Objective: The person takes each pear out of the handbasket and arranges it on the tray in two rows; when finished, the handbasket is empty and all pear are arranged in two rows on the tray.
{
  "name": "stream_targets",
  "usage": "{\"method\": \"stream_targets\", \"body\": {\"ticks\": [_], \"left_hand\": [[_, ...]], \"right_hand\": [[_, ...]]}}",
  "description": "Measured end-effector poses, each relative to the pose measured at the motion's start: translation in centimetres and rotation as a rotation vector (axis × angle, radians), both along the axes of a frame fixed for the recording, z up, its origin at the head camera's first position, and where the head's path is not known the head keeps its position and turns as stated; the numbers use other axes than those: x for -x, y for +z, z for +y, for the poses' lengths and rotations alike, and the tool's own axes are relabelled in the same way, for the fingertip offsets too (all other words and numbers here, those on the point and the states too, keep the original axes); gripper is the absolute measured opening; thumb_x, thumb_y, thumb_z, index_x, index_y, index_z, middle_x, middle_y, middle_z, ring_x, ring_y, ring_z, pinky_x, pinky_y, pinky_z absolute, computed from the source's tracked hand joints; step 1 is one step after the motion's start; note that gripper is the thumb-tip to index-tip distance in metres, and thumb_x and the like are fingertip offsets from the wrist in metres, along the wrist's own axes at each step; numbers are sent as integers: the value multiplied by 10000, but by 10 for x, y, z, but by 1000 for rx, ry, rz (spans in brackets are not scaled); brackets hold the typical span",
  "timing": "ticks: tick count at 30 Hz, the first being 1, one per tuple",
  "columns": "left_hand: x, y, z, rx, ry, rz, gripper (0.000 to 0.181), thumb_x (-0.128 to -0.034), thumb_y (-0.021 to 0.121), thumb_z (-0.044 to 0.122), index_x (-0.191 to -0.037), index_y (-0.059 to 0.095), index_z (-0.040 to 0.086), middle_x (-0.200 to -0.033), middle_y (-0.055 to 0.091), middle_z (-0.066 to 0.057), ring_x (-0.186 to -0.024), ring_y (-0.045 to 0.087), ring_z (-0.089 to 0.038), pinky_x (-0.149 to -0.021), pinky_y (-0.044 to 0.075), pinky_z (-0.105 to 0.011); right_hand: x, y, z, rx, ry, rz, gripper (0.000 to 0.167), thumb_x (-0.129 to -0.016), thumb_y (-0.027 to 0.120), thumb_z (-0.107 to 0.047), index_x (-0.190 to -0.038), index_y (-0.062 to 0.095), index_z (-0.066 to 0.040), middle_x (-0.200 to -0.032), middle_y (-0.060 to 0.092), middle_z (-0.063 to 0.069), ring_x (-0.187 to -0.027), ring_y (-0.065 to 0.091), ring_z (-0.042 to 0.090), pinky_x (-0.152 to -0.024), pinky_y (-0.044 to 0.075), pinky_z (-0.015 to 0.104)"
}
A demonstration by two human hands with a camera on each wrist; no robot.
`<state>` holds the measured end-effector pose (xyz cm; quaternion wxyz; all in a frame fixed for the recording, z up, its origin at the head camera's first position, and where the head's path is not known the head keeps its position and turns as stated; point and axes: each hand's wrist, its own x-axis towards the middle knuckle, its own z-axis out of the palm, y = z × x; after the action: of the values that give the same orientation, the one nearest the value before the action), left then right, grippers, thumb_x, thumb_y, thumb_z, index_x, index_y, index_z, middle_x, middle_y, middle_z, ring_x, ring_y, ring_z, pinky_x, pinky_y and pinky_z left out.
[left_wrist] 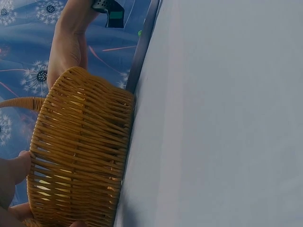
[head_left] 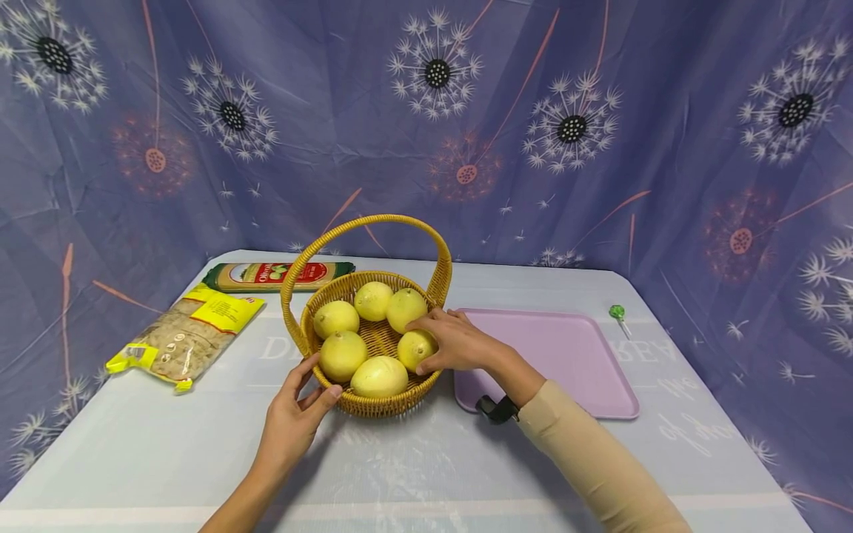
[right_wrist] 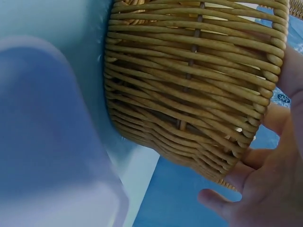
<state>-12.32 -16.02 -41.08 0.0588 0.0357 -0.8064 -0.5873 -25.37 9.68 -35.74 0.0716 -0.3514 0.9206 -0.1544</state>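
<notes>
A yellow wicker basket (head_left: 373, 406) with a tall arched handle stands on the table and holds several round, pale yellow fruits (head_left: 343, 356). At its front left rim, my left hand (head_left: 291, 422) grips the basket, as the left wrist view shows from beside the woven wall (left_wrist: 80, 156). My right hand (head_left: 460, 342) reaches over the right rim, its thumb and fingers curled round the rightmost fruit (head_left: 416, 348). In the right wrist view the basket wall (right_wrist: 189, 80) hides that fruit, while the right hand's fingers (right_wrist: 279, 118) show at the rim.
Right of the basket lies a flat purple tray (head_left: 560, 355), partly under the right forearm. A green lollipop (head_left: 617, 314) is farther right. At the back left are a long green packet (head_left: 280, 275) and a yellow-and-clear food bag (head_left: 189, 333). Patterned cloth (head_left: 360, 111) surrounds the table.
</notes>
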Motion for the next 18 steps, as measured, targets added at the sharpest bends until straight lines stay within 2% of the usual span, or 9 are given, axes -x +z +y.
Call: {"method": "stream_targets", "body": {"ticks": [7, 11, 18], "left_hand": [[0, -1, 0, 6, 3, 10, 679, -887, 649, 352, -1460, 332, 174, -1559, 225, -150, -1311, 446, -349, -970, 516, -307], [0, -1, 0, 7, 3, 17, 674, -890, 647, 348, -1459, 332, 172, -1558, 228, -148, -1321, 435, -345, -978, 510, -312], [1, -1, 0, 15, 4, 23, 672, -896, 645, 331, -1463, 325, 165, -1559, 233, -136, -1363, 387, -338, -1017, 468, -353]], "right_hand": [[1, 0, -7, -72, -21, -33, 751, -734, 790, -433, -1391, 467, -266, -1332, 455, 82, -1198, 432, 192, -1037, 336, 446], [1, -1, -8, -65, -26, -43, 746, -739, 791, -417, -1394, 464, -278, -1336, 443, 80, -1196, 424, 184, -1053, 321, 448], [3, -6, -3, 7, -1, 16, 697, -742, 786, -416, -1362, 505, -266, -1287, 489, 56, -1152, 434, 163, -1050, 309, 461]]}}
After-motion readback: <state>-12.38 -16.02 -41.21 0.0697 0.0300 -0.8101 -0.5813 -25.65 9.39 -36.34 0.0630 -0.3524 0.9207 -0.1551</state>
